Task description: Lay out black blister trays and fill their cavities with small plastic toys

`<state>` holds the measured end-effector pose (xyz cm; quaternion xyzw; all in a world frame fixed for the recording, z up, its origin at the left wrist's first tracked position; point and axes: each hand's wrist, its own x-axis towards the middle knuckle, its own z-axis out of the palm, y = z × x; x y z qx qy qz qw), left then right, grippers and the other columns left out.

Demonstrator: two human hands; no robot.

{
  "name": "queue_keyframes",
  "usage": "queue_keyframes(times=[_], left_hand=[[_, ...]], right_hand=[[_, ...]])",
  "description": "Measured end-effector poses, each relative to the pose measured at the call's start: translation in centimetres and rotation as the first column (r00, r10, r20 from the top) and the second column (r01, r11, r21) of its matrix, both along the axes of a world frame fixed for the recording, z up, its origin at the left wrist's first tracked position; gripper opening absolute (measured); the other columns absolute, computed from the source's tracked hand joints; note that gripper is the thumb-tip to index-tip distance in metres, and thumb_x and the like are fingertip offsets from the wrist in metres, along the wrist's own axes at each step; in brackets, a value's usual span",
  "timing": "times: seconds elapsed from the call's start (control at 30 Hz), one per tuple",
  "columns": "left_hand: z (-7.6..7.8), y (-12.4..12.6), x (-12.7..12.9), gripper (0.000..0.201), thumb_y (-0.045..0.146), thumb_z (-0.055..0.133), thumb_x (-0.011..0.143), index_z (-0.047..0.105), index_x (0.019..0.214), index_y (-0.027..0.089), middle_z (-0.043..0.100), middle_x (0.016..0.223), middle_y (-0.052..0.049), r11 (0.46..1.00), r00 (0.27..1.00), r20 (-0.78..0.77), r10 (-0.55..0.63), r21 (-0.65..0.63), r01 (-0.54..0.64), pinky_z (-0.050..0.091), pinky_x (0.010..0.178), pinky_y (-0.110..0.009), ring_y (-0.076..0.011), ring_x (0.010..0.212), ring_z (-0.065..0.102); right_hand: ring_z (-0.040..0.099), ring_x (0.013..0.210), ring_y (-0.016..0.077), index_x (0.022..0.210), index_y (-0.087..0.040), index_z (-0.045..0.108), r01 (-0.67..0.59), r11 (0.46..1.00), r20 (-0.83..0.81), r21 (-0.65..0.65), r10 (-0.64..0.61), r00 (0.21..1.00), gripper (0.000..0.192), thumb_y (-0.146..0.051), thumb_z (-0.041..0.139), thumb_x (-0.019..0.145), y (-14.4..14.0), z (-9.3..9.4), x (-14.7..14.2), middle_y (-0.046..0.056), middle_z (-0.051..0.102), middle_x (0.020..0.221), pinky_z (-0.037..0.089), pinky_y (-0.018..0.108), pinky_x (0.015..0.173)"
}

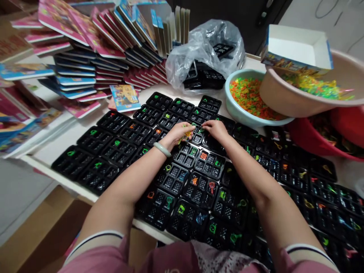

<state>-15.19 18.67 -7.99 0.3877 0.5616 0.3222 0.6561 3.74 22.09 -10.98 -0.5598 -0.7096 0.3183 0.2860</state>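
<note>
A person's left hand (178, 133) pinched small yellow-green plastic charms (188, 133) while the right hand (216, 128), fingers curled and seemingly empty, touched black compartment trays (199, 132) crowding the desk (45, 153), where a slip could likely scatter charms into wrong compartments.

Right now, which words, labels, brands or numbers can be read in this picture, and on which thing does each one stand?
No text can be read.
Stacked booklets: printed covers, too blurred to read.
Small card: colourful print, too small.
White box: printed side, unreadable.
Black trays, basins and plastic bag: no visible writing.
</note>
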Motion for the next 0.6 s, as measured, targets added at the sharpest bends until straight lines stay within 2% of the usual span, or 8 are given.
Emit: queue_keyframes(times=[0.07, 0.13, 0.23, 0.33, 0.4, 0.5, 0.6], left_hand=[[-0.4, 0.6, 0.3, 0.019, 0.017, 0.065, 0.087, 0.051, 0.075, 0.016, 0.058, 0.056, 0.003, 0.999, 0.999, -0.015, -0.032, 0.014, 0.032, 0.022, 0.036, -0.016, -0.0054, 0.039, 0.053], [-0.6, 1.1, 0.7, 0.018, 0.016, 0.067, 0.085, 0.053, 0.075, 0.015, 0.058, 0.057, 0.003, 0.996, 0.996, -0.001, -0.087, 0.035, 0.087, 0.021, 0.036, -0.016, -0.0054, 0.039, 0.053], [-0.5, 2.0, 1.5, 0.013, 0.018, 0.067, 0.086, 0.056, 0.078, 0.015, 0.059, 0.061, 0.002, 0.994, 0.994, 0.037, -0.100, 0.037, 0.099, 0.021, 0.035, -0.016, -0.0052, 0.040, 0.054], [-0.1, 3.0, 2.0, 0.011, 0.019, 0.062, 0.089, 0.058, 0.080, 0.014, 0.059, 0.062, 0.002, 1.000, 0.999, 0.026, -0.026, 0.008, 0.026, 0.019, 0.035, -0.015, -0.0040, 0.039, 0.053], [0.1, 3.6, 2.2, 0.009, 0.017, 0.061, 0.089, 0.060, 0.081, 0.013, 0.059, 0.062, 0.002, 1.000, 1.000, 0.014, -0.009, 0.000, 0.009, 0.019, 0.034, -0.016, -0.0039, 0.038, 0.052], [0.2, 4.7, 2.5, 0.005, 0.013, 0.061, 0.087, 0.060, 0.082, 0.012, 0.060, 0.063, 0.001, 0.999, 0.999, 0.004, -0.034, 0.022, 0.034, 0.020, 0.034, -0.016, -0.0045, 0.038, 0.052], [0.0, 5.8, 3.0, 0.006, 0.009, 0.062, 0.085, 0.058, 0.083, 0.013, 0.061, 0.060, 0.001, 0.994, 0.994, -0.044, -0.096, 0.054, 0.098, 0.025, 0.036, -0.016, -0.0061, 0.037, 0.053]], right_hand=[[0.066, 0.086, 0.0196, 0.085, -0.022, 0.075, -0.016, 1.000, -0.104, -0.012, 0.014, 0.994, 0.012, -0.025, 0.066, 0.078, -0.3, 0.1, -0.4, 0.004, 0.075, 0.090, 0.049, 0.034, 0.084], [0.064, 0.074, 0.0167, 0.087, -0.020, 0.073, -0.028, 0.996, -0.229, -0.089, 0.007, 0.973, 0.017, -0.032, 0.066, 0.079, -0.6, 0.2, -0.6, 0.003, 0.073, 0.082, 0.051, 0.031, 0.074], [0.058, 0.060, 0.0137, 0.082, -0.017, 0.071, 0.027, 0.985, -0.313, -0.172, -0.080, 0.946, 0.020, -0.035, 0.064, 0.079, 0.2, 0.1, -0.1, 0.001, 0.068, 0.069, 0.050, 0.029, 0.064], [0.061, 0.068, 0.0161, 0.081, -0.018, 0.070, 0.214, 0.976, -0.230, -0.051, -0.220, 0.948, 0.017, -0.032, 0.061, 0.080, 2.8, -0.1, 1.3, 0.002, 0.070, 0.074, 0.051, 0.031, 0.072], [0.064, 0.080, 0.0192, 0.080, -0.019, 0.072, 0.260, 0.965, -0.092, 0.042, -0.255, 0.962, 0.013, -0.028, 0.062, 0.080, 4.6, 0.0, 2.2, 0.004, 0.072, 0.082, 0.050, 0.035, 0.082], [0.065, 0.092, 0.0214, 0.084, -0.020, 0.074, 0.197, 0.976, 0.055, 0.098, -0.203, 0.978, 0.012, -0.022, 0.064, 0.079, 6.2, 0.5, 2.1, 0.007, 0.072, 0.094, 0.047, 0.038, 0.091], [0.065, 0.090, 0.0193, 0.088, -0.021, 0.075, 0.072, 0.995, -0.045, 0.062, -0.069, 0.997, 0.014, -0.028, 0.067, 0.079, 6.0, 0.9, 0.7, 0.005, 0.073, 0.095, 0.049, 0.033, 0.086]])
